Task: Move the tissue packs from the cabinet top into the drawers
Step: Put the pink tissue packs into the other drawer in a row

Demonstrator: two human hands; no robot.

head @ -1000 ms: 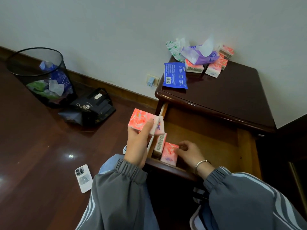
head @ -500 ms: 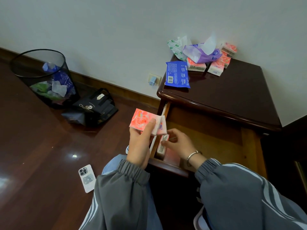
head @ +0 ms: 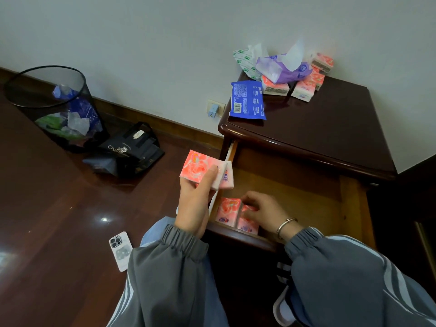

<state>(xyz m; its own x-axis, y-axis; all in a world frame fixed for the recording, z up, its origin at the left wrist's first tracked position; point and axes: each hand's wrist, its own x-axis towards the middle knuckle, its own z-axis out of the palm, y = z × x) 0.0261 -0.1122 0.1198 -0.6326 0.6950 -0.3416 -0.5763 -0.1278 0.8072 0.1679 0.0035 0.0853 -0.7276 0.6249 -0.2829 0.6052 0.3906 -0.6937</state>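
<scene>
Packs stand in the drawer corner under your right hand, fingers closed on one, so seat it snug beside its neighbour while your left hand grips two more.

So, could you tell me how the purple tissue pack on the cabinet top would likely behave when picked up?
The purple tissue pack looks crumpled, so probably floppy and light. Its loose protruding tissue might pull out if grabbed.
</scene>
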